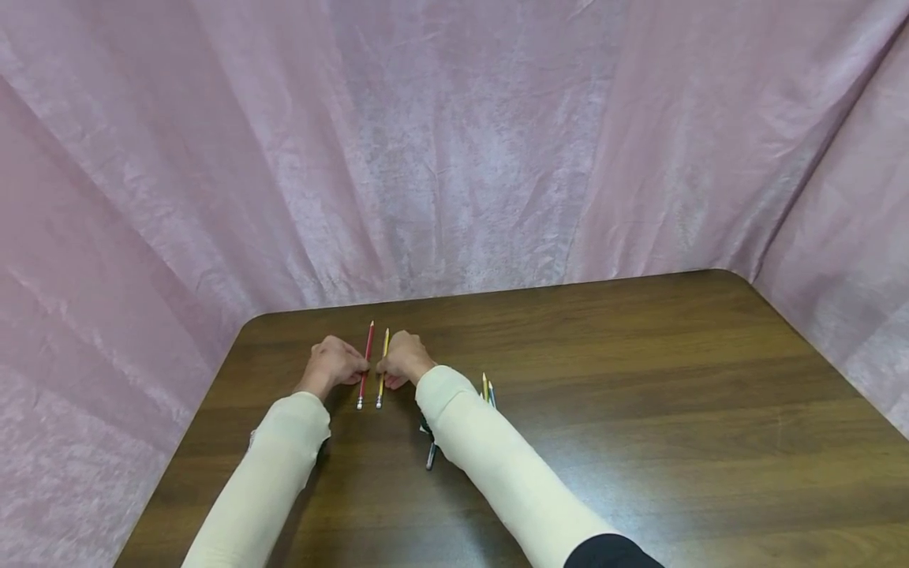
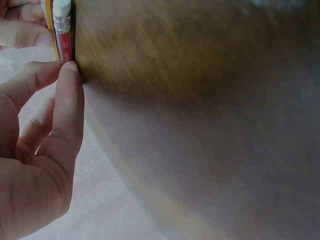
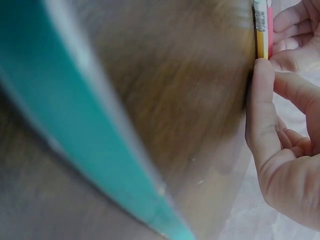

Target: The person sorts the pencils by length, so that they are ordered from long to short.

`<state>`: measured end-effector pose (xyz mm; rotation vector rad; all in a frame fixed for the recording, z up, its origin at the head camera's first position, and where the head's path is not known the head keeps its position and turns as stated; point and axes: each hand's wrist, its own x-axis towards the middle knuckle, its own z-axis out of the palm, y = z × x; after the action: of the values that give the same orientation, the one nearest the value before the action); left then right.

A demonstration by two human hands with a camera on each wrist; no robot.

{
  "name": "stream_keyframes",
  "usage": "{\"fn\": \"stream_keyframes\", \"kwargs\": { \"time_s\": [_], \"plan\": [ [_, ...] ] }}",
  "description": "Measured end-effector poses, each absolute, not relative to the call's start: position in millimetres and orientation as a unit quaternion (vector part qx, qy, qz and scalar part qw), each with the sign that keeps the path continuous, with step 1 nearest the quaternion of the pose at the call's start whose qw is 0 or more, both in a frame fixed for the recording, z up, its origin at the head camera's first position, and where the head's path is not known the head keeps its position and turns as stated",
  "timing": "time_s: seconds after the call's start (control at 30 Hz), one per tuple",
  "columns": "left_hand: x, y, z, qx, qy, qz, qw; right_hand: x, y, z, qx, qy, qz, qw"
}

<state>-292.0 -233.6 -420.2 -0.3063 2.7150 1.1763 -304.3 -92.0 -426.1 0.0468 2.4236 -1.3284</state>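
In the head view a red pencil [image 1: 368, 345] and a yellow pencil [image 1: 387, 341] lie side by side on the table's left part, tips toward the far edge and eraser ends toward me. My left hand [image 1: 332, 364] pinches the red pencil between thumb and index finger; the left wrist view shows this grip close to its white eraser [image 2: 62, 7]. From the other side, my right hand [image 1: 406, 359] pinches the yellow pencil, seen in the right wrist view just below its metal band [image 3: 260, 22]. A narrow gap separates the pencils.
Partly hidden by my right forearm are more pencils [image 1: 486, 387], a yellow and a blue tip showing, and a dark pen-like item [image 1: 431, 456]. A blurred teal object [image 3: 95, 130] crosses the right wrist view. Pink curtains [image 1: 454, 158] hang behind the brown table [image 1: 675, 379].
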Motion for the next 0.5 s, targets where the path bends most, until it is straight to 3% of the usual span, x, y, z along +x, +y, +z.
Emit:
{"fn": "stream_keyframes", "kwargs": {
  "time_s": [0.5],
  "plan": [
    [-292.7, -231.3, -420.9, -0.107, 0.910, 0.393, 0.084, -306.4, -91.4, -426.9, 0.020, 0.855, -0.478, 0.200]
  ]
}}
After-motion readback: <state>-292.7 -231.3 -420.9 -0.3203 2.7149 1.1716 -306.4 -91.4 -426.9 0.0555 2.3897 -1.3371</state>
